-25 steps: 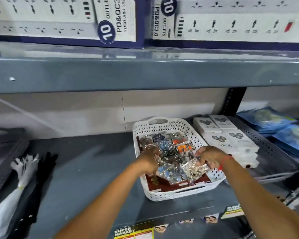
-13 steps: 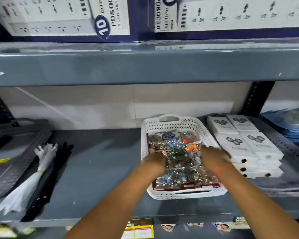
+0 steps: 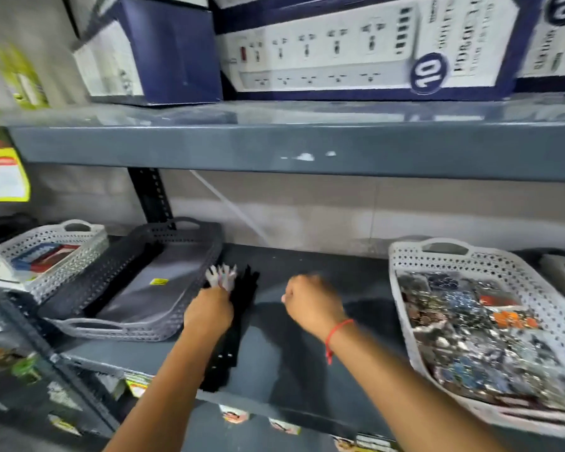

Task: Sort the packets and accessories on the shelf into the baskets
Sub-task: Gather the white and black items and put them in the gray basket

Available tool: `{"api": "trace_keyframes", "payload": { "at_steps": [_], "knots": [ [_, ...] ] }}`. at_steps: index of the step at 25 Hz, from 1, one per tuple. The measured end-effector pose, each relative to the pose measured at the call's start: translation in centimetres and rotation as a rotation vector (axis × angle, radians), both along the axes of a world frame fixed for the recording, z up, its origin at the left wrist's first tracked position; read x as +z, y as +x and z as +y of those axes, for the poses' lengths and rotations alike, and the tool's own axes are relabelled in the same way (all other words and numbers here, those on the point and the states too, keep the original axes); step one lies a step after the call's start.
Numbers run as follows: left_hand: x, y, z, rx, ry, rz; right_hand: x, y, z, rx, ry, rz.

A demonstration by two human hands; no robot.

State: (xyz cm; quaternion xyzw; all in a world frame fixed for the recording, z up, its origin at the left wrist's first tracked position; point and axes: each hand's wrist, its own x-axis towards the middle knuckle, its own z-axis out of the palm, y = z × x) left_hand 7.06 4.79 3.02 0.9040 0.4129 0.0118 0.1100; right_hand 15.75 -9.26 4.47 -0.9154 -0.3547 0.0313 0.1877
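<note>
A small white basket [image 3: 51,247] holding flat packs is seen at the far left, left of the grey basket [image 3: 134,282], which sits on the grey shelf [image 3: 307,353]. Just right of the grey basket, a bundle of white cable ties [image 3: 222,276] is clasped by the left hand [image 3: 208,313], fingers curled round it, beside black ties [image 3: 234,334] lying on the shelf. Further right of the grey basket, the right hand [image 3: 313,305] is held in a loose fist above the shelf, nothing visibly gripped. At the far right, a white basket [image 3: 470,259] is filled with shiny packets [image 3: 477,334].
</note>
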Motion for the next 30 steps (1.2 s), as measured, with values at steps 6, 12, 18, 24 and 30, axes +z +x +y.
{"api": "trace_keyframes", "payload": {
  "at_steps": [6,12,18,24,30],
  "knots": [
    [-3.7,-0.9,4.7,-0.06,-0.072,0.077,-5.2,-3.8,9.5,-0.056,-0.118,0.245],
    [-4.9,0.6,5.5,-0.147,-0.109,-0.025,-6.8,-2.9,12.5,-0.302,-0.025,0.315],
    [-0.4,1.9,5.9,-0.185,-0.159,-0.216,-2.3,-1.0,13.2,-0.36,0.204,0.31],
    [6.4,1.3,12.7,-0.161,-0.124,-0.369,4.3,-0.7,18.9,-0.15,0.337,0.211],
    [1.7,-2.0,19.1,-0.03,-0.159,-0.187,0.1,-4.0,26.6,-0.095,0.116,0.336]
  ]
}}
